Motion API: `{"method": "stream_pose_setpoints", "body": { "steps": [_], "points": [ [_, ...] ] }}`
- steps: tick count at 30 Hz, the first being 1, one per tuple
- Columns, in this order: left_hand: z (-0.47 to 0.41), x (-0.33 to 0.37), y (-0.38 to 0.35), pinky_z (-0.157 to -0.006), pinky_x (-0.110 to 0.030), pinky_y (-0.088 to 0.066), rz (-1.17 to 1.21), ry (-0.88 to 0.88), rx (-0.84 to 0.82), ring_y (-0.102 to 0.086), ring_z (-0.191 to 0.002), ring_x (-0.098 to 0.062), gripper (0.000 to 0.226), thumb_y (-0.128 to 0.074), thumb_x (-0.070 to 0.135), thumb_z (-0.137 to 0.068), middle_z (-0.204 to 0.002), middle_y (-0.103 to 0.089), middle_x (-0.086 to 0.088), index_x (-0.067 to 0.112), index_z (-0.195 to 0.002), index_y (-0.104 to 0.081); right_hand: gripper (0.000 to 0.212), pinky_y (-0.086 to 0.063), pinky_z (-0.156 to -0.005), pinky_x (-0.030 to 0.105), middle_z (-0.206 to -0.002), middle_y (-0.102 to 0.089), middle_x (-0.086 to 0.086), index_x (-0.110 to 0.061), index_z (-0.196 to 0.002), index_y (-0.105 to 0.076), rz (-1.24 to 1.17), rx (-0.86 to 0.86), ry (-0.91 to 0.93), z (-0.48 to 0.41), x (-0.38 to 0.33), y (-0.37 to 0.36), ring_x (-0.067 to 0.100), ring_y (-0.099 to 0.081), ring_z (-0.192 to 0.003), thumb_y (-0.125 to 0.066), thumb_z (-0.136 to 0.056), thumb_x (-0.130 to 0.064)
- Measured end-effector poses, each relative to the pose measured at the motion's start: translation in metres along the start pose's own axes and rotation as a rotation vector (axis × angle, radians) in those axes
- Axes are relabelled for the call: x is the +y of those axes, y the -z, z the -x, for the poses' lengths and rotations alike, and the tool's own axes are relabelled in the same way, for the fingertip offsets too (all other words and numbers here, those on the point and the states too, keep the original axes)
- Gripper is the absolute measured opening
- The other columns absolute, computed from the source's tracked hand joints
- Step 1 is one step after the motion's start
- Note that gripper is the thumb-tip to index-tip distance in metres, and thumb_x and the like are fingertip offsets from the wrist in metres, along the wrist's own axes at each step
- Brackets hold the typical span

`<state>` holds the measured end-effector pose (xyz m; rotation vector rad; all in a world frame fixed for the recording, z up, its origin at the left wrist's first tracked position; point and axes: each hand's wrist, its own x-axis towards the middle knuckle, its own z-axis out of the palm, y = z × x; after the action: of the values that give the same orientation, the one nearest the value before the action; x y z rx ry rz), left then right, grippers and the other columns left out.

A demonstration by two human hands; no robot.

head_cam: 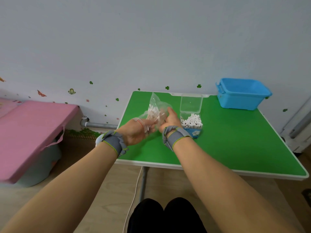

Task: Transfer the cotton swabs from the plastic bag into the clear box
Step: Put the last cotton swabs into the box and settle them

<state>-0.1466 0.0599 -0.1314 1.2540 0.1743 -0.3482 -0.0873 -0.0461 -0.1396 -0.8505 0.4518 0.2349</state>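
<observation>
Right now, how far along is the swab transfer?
Done: the clear box stands open on the green table, already holding many white swabs. In hand: the left hand and right hand both grip the plastic bag, held up beside the box. Left: a bundle of swabs is inside the bag and has yet to go into the box.

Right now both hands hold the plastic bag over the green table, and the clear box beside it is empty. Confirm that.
Wrong on one point: the clear box is not empty; the head view shows cotton swabs standing in it. The left hand and right hand do hold the plastic bag over the green table.
</observation>
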Motion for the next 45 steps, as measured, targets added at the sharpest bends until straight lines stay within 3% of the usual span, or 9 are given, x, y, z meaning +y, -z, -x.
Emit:
{"method": "stream_pose_setpoints", "body": {
  "steps": [3, 6, 11, 19, 27, 38, 40, 42, 45],
  "points": [
    [0.002, 0.001, 0.006, -0.043, -0.015, -0.036, -0.143, 0.066, -0.019, -0.050, -0.053, -0.006, 0.014, -0.051, 0.014, -0.095, -0.062, -0.055, 0.004, 0.007, -0.093, -0.063, 0.038, -0.036, -0.107, 0.055, -0.137, -0.049, 0.025, -0.007, -0.131, -0.050, 0.016, 0.030, 0.036, -0.002, -0.001, 0.000, 0.042, -0.045, -0.128, -0.047, -0.099, -0.029],
    [0.000, 0.000, 0.009, -0.041, -0.015, -0.035, -0.145, 0.070, -0.018, -0.047, -0.054, -0.007, 0.015, -0.049, 0.013, -0.096, -0.064, -0.055, 0.002, 0.005, -0.096, -0.062, 0.035, -0.055, -0.077, 0.033, -0.110, -0.064, 0.016, -0.008, -0.123, -0.056, 0.053, 0.071, 0.052, -0.003, -0.004, 0.001, 0.025, -0.062, -0.089, -0.045, -0.099, -0.031],
    [-0.006, 0.001, 0.005, -0.038, -0.015, -0.033, -0.098, 0.033, 0.004, -0.049, -0.047, -0.005, 0.015, -0.046, 0.011, -0.097, -0.058, -0.058, 0.004, 0.006, -0.090, -0.059, 0.025, -0.044, -0.059, 0.030, -0.074, -0.056, 0.006, -0.010, -0.081, -0.053, 0.056, 0.036, -0.067, 0.001, 0.008, 0.005, 0.021, -0.054, -0.064, -0.048, -0.094, -0.031],
    [-0.003, -0.005, 0.009, -0.035, -0.016, -0.032, -0.098, 0.013, 0.040, -0.050, -0.046, -0.006, 0.016, -0.044, 0.000, -0.094, -0.061, -0.057, -0.003, -0.003, -0.097, -0.060, 0.036, -0.042, -0.103, 0.052, -0.130, -0.058, 0.022, -0.005, -0.125, -0.057, 0.078, 0.035, 0.037, -0.003, -0.004, -0.008, 0.037, -0.054, -0.121, -0.052, -0.096, -0.026],
    [-0.007, -0.002, 0.012, -0.035, -0.017, -0.034, -0.195, -0.010, 0.027, -0.050, -0.050, -0.008, 0.015, -0.049, 0.006, -0.094, -0.067, -0.055, -0.006, -0.001, -0.084, -0.058, 0.018, -0.046, -0.052, 0.027, -0.068, -0.055, 0.003, -0.012, -0.074, -0.056, 0.172, 0.054, -0.005, -0.007, -0.002, -0.001, 0.019, -0.053, -0.058, -0.056, -0.088, -0.022],
    [-0.011, -0.008, 0.010, -0.036, -0.015, -0.029, -0.258, -0.008, 0.025, -0.047, -0.044, -0.005, 0.014, -0.047, 0.007, -0.096, -0.067, -0.050, -0.004, 0.003, -0.087, -0.057, 0.035, -0.043, -0.078, 0.033, -0.106, -0.055, 0.008, -0.006, -0.127, -0.052, 0.275, 0.058, 0.282, -0.018, -0.019, -0.016, 0.021, -0.051, -0.097, -0.047, -0.098, -0.025],
    [-0.013, -0.007, 0.007, -0.037, -0.016, -0.028, -0.279, -0.022, 0.048, -0.046, -0.042, -0.004, 0.012, -0.048, 0.007, -0.096, -0.067, -0.050, -0.003, 0.003, -0.087, -0.056, 0.031, -0.041, -0.085, 0.036, -0.108, -0.053, 0.009, -0.003, -0.117, -0.055, 0.263, 0.077, 0.198, -0.018, -0.015, -0.013, 0.022, -0.051, -0.101, -0.049, -0.094, -0.023],
    [-0.014, -0.007, 0.005, -0.037, -0.015, -0.028, -0.291, -0.036, 0.067, -0.046, -0.041, -0.004, 0.011, -0.049, 0.007, -0.096, -0.066, -0.049, -0.003, 0.004, -0.087, -0.056, 0.015, -0.040, -0.069, 0.032, -0.087, -0.053, 0.007, -0.005, -0.090, -0.056, 0.275, 0.131, 0.160, -0.017, -0.009, -0.011, 0.021, -0.050, -0.082, -0.051, -0.090, -0.019],
    [-0.014, -0.008, 0.004, -0.035, -0.015, -0.028, -0.320, -0.047, 0.075, -0.045, -0.042, -0.005, 0.012, -0.050, 0.007, -0.095, -0.066, -0.049, -0.004, 0.004, -0.085, -0.055, 0.010, -0.032, -0.052, 0.029, -0.082, -0.052, 0.012, -0.002, -0.088, -0.056, 0.347, 0.199, 0.226, -0.022, -0.006, -0.008, 0.021, -0.043, -0.070, -0.048, -0.089, -0.007]
  ]
}}
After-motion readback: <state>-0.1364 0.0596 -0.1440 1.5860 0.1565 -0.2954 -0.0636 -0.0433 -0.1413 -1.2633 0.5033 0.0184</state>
